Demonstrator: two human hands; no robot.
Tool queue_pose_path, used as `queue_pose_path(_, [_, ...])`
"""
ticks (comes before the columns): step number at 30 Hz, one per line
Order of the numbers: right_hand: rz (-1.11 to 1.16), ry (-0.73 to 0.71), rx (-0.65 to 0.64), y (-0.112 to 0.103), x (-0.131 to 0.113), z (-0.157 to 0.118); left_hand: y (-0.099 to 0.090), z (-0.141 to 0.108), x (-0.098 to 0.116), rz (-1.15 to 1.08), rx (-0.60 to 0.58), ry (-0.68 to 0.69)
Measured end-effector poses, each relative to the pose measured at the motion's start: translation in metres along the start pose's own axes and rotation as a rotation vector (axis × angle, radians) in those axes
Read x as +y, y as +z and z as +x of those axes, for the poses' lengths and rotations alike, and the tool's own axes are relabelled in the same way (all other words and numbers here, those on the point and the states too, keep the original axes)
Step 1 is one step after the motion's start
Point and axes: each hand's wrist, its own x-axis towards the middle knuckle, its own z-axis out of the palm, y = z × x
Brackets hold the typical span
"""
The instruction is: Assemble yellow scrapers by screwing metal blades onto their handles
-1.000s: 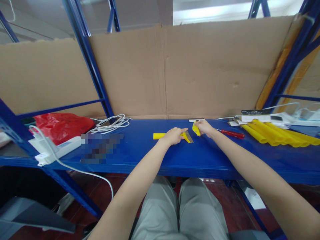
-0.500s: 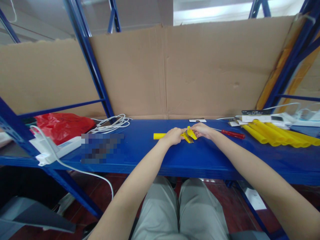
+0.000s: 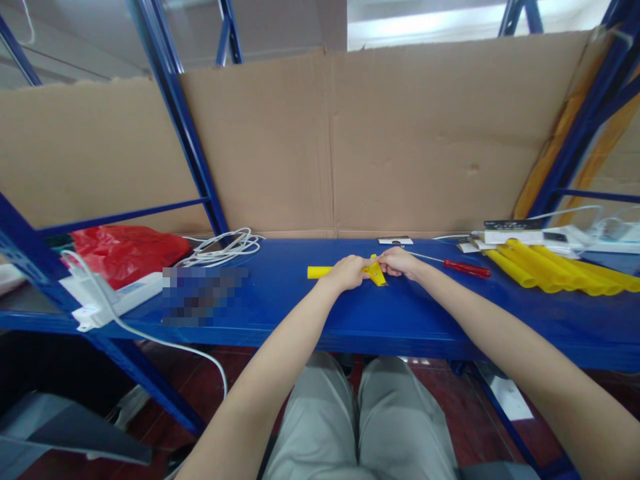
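A yellow scraper-like tool [image 3: 319,272] lies across the middle of the blue shelf, its round tube handle pointing left. My left hand [image 3: 347,273] is wrapped around it near the head. The flared yellow head [image 3: 376,273] shows to the right of that hand, with a small dot like a screw on its face. My right hand [image 3: 397,262] is closed, thumb and fingers pinching at the head's upper right edge. What exactly lies between those fingertips is too small to make out. A screwdriver [image 3: 466,269] with a red handle lies just beyond my right wrist.
Several yellow tubes [image 3: 555,267] lie at the right, near a black-and-white box [image 3: 513,232]. A small card [image 3: 395,241] sits at the back edge. Leftward are a white power strip [image 3: 140,291], coiled cable [image 3: 225,248] and a red bag [image 3: 130,253]. Cardboard [image 3: 400,140] stands behind.
The loose yellow plate that my right hand held raised and tilted now lies flat over the head. My right hand has shifted slightly left; my left hand has stayed put.
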Motion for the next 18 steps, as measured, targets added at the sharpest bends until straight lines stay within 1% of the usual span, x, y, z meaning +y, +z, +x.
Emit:
queue_pose_path(3, [-0.034, 0.045, 0.010, 0.0006, -0.0006, -0.0003, -0.0012, -0.0009, 0.0004, 0.022, -0.005, 0.014])
queue_pose_path(9, [-0.086, 0.039, -0.006, -0.0019, -0.0007, -0.0009, -0.0020, -0.0012, 0.0014, 0.060, -0.034, 0.006])
queue_pose_path(14, [-0.019, 0.061, 0.039, -0.0051, -0.0028, -0.0021, -0.0013, -0.0004, 0.0047, 0.061, -0.025, 0.001])
queue_pose_path(18, [0.059, 0.105, 0.102, -0.0078, -0.0053, -0.0023, -0.0030, -0.0003, 0.0061, 0.081, 0.032, 0.021])
